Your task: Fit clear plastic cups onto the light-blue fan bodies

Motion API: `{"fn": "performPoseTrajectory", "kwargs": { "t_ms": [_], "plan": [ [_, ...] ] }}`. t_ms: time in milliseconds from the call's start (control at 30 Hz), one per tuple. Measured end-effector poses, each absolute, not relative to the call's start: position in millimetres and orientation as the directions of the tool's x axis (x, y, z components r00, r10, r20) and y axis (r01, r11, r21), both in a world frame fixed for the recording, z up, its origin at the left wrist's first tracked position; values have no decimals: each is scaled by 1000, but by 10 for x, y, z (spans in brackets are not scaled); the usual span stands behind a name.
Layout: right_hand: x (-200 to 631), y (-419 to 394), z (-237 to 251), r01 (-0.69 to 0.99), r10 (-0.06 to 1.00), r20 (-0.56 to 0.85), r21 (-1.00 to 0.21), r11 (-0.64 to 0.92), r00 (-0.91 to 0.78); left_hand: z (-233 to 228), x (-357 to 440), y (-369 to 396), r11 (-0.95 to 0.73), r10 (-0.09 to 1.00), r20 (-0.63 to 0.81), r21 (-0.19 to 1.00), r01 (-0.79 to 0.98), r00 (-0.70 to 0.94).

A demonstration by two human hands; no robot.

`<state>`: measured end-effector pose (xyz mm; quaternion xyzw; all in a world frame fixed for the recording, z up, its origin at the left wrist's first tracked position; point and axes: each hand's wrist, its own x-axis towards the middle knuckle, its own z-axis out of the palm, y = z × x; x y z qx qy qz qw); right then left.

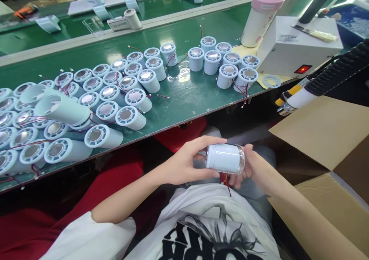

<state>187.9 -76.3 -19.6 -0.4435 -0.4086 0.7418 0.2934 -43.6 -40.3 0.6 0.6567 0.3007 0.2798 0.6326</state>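
Green surface [184,98] behind, crowded with housings [131,117]; below its edge, white cylinder [225,159] over lap, long axis crosswise, left hand [184,164] fingers and right hand [250,167] fingers pinching opposite ends.

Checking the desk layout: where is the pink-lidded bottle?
In the head view, the pink-lidded white bottle stands upper right on the green bench, against the white box.

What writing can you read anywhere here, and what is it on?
T-shirt: large black letters, cut off by the frame edge, not readable.
White box: a label, too blurred to read.
Flat white pack on the far belt: print too small to read.
Pink-capped bottle: small label, unreadable.
No text reads clearly.
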Motion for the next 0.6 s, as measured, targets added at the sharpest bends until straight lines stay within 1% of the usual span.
{"fn": "performPoseTrajectory", "kwargs": {
  "t_ms": [33,67,100,133,167,200,233,267,333,367,400,433,467,600],
  "plan": [
    [1905,-782,-221,-40,891,-256,-956,-291,-376,20,-435,-414,32,756,-54,998,45,652],
    [1933,-798,-239,23,939,-66,-998,-62,-337,30,-433,-423,88,756,-93,995,40,648],
    [1959,-810,-249,103,935,114,-982,157,-336,34,-431,-428,144,749,-128,989,29,650],
    [1981,-818,-252,177,896,251,-926,332,-367,33,-428,-428,199,735,-161,980,17,659],
    [2000,-825,-248,233,852,329,-865,445,-407,30,-426,-425,248,715,-190,969,10,673],
    [2012,-831,-238,261,828,352,-831,491,-436,26,-424,-418,277,697,-206,961,7,687],
    [2020,-838,-226,261,834,327,-844,469,-444,24,-424,-408,277,687,-202,961,5,698],
    [2023,-846,-211,233,864,257,-894,382,-433,26,-425,-396,252,687,-182,968,4,704],
    [2023,-863,-184,102,914,56,-989,106,-401,41,-432,-372,173,689,-122,985,1,715],
    [2023,-869,-173,29,915,-37,-999,-27,-402,53,-436,-362,145,683,-96,989,-6,724],
    [2026,-874,-165,-27,908,-102,-992,-123,-406,64,-441,-354,142,672,-86,990,-13,735],
    [2031,-877,-158,-55,904,-136,-983,-172,-406,71,-444,-350,162,658,-93,987,-20,747],
    [2039,-878,-154,-55,907,-143,-982,-178,-395,72,-445,-349,196,645,-109,980,-26,756],
    [2069,-869,-168,66,931,-138,-990,-123,-339,-24,-407,-369,355,614,-193,934,-49,766]
  ]
}}
